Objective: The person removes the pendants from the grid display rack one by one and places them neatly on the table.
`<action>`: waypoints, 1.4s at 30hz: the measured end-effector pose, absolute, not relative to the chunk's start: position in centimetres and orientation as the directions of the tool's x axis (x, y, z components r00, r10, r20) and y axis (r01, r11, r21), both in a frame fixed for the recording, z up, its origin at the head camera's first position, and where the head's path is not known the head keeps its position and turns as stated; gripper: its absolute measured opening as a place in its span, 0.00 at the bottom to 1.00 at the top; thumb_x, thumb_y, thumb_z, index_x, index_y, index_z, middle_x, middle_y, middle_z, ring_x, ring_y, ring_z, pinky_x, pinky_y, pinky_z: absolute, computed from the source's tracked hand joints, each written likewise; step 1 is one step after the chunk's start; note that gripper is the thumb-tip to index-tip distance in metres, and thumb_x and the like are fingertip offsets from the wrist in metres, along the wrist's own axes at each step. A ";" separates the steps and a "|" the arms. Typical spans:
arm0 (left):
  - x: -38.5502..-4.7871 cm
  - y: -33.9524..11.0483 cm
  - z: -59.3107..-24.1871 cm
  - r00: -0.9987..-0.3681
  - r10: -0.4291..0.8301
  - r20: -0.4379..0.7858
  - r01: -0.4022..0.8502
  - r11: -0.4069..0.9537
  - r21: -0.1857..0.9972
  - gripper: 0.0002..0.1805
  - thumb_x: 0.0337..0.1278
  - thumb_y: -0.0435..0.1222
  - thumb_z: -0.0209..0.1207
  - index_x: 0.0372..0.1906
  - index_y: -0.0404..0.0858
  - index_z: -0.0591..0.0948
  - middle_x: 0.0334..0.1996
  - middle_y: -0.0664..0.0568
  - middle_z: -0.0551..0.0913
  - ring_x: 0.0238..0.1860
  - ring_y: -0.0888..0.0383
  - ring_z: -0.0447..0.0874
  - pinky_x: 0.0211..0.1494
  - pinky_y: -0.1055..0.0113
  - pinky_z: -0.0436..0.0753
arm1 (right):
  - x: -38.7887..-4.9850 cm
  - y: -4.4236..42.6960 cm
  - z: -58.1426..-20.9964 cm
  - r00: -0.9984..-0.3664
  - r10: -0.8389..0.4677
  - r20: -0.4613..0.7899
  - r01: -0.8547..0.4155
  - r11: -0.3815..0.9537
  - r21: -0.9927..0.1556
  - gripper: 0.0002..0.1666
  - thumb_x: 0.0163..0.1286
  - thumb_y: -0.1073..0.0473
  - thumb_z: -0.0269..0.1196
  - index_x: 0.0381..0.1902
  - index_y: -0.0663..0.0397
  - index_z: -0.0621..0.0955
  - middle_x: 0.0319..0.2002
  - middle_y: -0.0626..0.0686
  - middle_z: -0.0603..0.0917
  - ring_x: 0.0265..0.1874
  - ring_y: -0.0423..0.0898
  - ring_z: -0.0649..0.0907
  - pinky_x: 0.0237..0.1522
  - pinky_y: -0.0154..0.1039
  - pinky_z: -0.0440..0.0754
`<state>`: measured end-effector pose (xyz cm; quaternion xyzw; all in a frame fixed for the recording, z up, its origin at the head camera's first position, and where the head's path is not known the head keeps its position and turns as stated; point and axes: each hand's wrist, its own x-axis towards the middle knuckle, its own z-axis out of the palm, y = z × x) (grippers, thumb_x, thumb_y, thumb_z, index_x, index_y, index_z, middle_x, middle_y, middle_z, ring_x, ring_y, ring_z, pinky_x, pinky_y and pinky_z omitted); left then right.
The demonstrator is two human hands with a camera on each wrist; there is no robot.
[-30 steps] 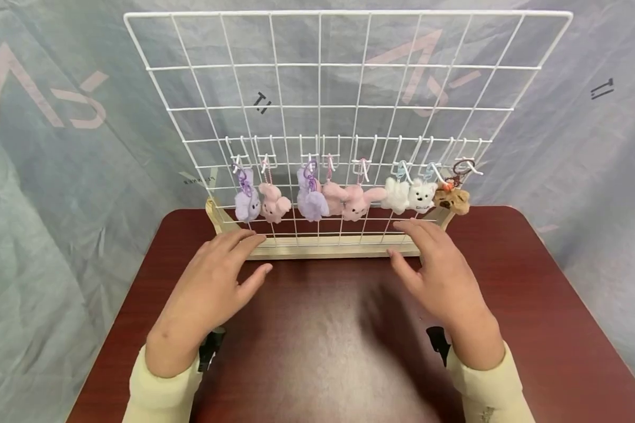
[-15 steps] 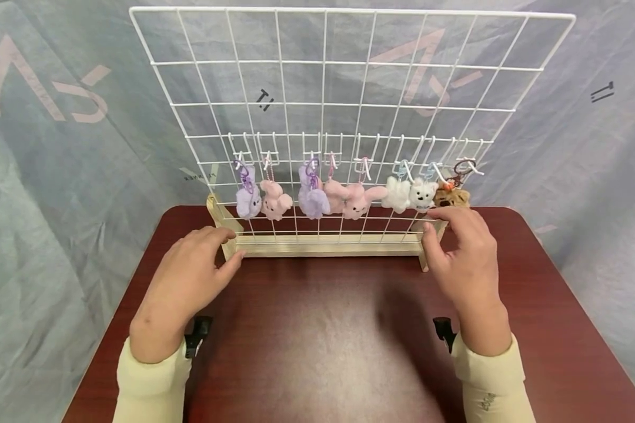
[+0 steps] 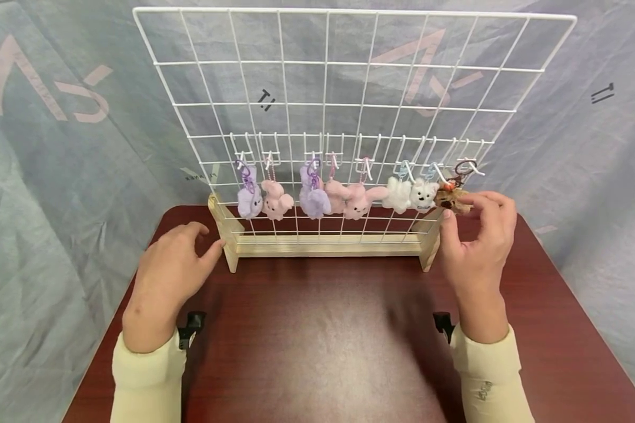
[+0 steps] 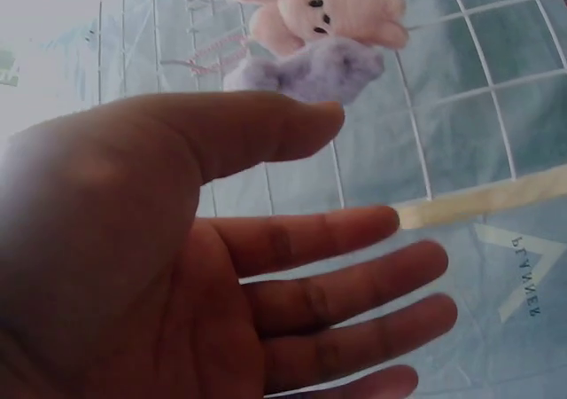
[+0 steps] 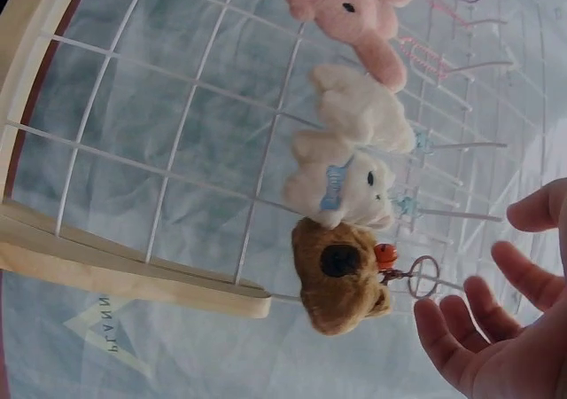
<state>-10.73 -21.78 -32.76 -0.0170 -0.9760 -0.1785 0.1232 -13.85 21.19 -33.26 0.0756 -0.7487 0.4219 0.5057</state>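
A brown plush keychain [image 5: 337,279] with an orange bell and dark ring hangs at the rack's right end. My right hand [image 3: 478,244] is beside it, thumb and fingers apart; in the right wrist view its fingertips sit near the ring, holding nothing. Two white plush keychains [image 5: 341,182] hang next to the brown one. Pink plush keychains [image 3: 357,200] and purple plush keychains [image 3: 313,197] hang further left. My left hand [image 3: 169,261] is spread by the rack's left foot, holding nothing; a pink rabbit plush [image 4: 323,13] and a purple one [image 4: 310,69] are beyond its thumb.
The white wire grid rack [image 3: 325,106] stands on a wooden base [image 3: 328,247] at the back of a dark red table [image 3: 317,329]. White hooks [image 3: 367,167] stick out toward me. A grey printed cloth [image 3: 42,235] hangs behind and at the sides.
My right hand has moved right and up to the brown plush keychain. The left hand has drifted left and slightly away from the rack. The keychains hang as before.
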 end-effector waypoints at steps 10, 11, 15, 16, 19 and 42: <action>-12.5 -23.1 -33.7 -0.987 -0.099 0.126 -0.040 0.913 0.405 0.51 0.73 0.58 0.57 0.84 0.32 0.49 0.57 0.23 0.82 0.56 0.28 0.83 0.52 0.31 0.78 | -15.7 22.0 -34.7 -0.483 0.355 0.800 -0.536 0.603 -0.591 0.34 0.60 0.52 0.66 0.58 0.71 0.78 0.60 0.44 0.73 0.66 0.41 0.69 0.60 0.33 0.69; -12.7 -23.2 -33.8 -0.987 -0.102 0.120 -0.044 0.911 0.411 0.52 0.73 0.59 0.56 0.84 0.32 0.48 0.58 0.23 0.82 0.56 0.27 0.83 0.52 0.31 0.78 | -15.8 22.0 -34.7 -0.489 0.351 0.799 -0.533 0.605 -0.592 0.34 0.61 0.52 0.66 0.58 0.71 0.78 0.61 0.48 0.74 0.66 0.42 0.69 0.61 0.33 0.68; -13.4 -23.6 -34.4 -0.990 -0.103 0.097 -0.050 0.897 0.440 0.56 0.73 0.63 0.53 0.85 0.33 0.42 0.62 0.24 0.80 0.60 0.28 0.81 0.55 0.30 0.77 | -15.6 21.7 -34.4 -0.514 0.345 0.785 -0.527 0.595 -0.607 0.34 0.61 0.54 0.66 0.60 0.73 0.77 0.65 0.67 0.74 0.68 0.43 0.69 0.64 0.34 0.65; -13.6 -23.7 -34.6 -0.991 -0.100 0.090 -0.049 0.892 0.449 0.57 0.73 0.64 0.52 0.86 0.34 0.41 0.64 0.25 0.79 0.62 0.29 0.80 0.56 0.29 0.76 | -15.5 21.6 -34.2 -0.519 0.343 0.783 -0.527 0.592 -0.609 0.34 0.61 0.55 0.66 0.60 0.74 0.77 0.66 0.70 0.73 0.69 0.43 0.68 0.64 0.34 0.64; -14.4 -24.0 -35.3 -0.993 -0.088 0.078 -0.039 0.870 0.492 0.58 0.72 0.65 0.52 0.86 0.35 0.39 0.68 0.25 0.76 0.66 0.29 0.78 0.61 0.29 0.75 | -15.3 21.3 -33.8 -0.524 0.340 0.781 -0.533 0.584 -0.612 0.34 0.61 0.58 0.66 0.60 0.76 0.76 0.66 0.72 0.73 0.69 0.43 0.68 0.66 0.36 0.63; -18.8 -25.7 -41.4 -0.991 -0.006 0.132 0.087 0.726 0.682 0.51 0.74 0.66 0.51 0.85 0.38 0.51 0.73 0.34 0.70 0.75 0.35 0.69 0.75 0.35 0.68 | -17.6 22.5 -35.9 -0.540 0.295 0.788 -0.621 0.492 -0.610 0.32 0.62 0.64 0.66 0.64 0.71 0.77 0.69 0.62 0.73 0.72 0.45 0.69 0.67 0.37 0.63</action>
